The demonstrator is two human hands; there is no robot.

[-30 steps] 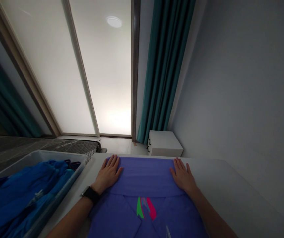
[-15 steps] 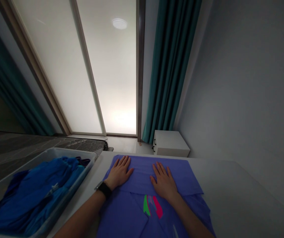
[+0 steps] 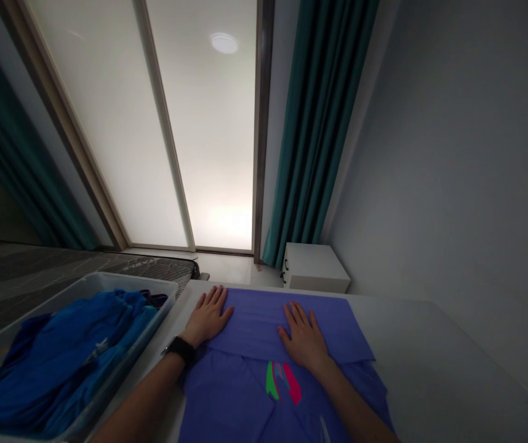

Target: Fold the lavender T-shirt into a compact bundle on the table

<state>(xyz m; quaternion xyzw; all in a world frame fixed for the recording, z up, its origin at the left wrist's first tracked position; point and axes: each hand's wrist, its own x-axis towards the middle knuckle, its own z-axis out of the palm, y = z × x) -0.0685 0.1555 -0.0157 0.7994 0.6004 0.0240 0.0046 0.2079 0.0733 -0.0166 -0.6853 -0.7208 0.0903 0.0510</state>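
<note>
Shirt, purple, spread flat on white table, far part folded toward the wearer in a band running left to right, printed mark just near of it. Left hand flat, fingers spread, at the band's left end; right hand flat at its middle, nothing gripped, hands apart. Bin of blue cloth just left of table.

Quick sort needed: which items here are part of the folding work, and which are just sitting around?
In hand:
purple shirt, flat on the white table
left hand, flat on the shirt's left edge
right hand, flat on its folded part

Lying about:
bin of blue clothes
white cabinet
teal curtain
</note>
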